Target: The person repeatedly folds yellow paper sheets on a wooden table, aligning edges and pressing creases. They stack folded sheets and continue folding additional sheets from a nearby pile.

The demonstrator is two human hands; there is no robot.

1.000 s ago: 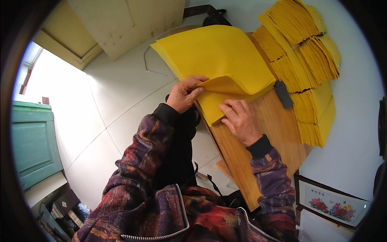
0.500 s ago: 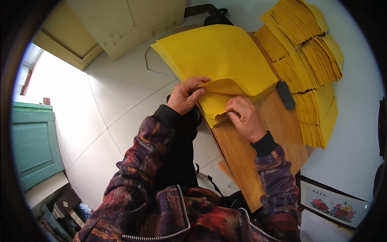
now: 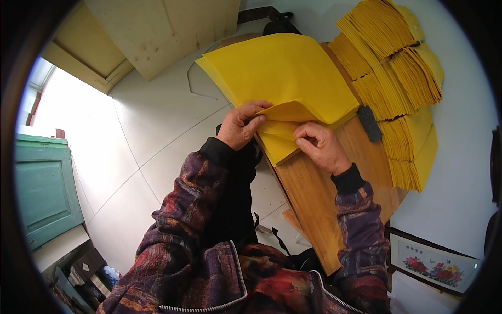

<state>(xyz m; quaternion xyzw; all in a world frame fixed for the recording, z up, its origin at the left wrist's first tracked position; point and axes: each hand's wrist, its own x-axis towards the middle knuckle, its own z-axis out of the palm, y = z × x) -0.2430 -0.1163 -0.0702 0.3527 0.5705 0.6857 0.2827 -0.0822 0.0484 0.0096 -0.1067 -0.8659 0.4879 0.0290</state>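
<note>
A stack of large yellow paper sheets (image 3: 282,73) lies on a wooden board (image 3: 319,193). My left hand (image 3: 241,125) pinches the near corner of the top sheet and lifts it into a fold. My right hand (image 3: 320,147) presses its fingertips on the folded yellow edge at the near end of the stack. Both forearms wear a dark patterned jacket.
Fanned bundles of folded yellow paper (image 3: 389,57) lie at the right of the board, with a small dark block (image 3: 369,123) beside them. A framed flower picture (image 3: 434,261) sits at lower right. A teal cabinet (image 3: 42,193) stands left on the white tiled floor.
My right hand has slid a little to the right along the fold. My left hand keeps the lifted corner in nearly the same place.
</note>
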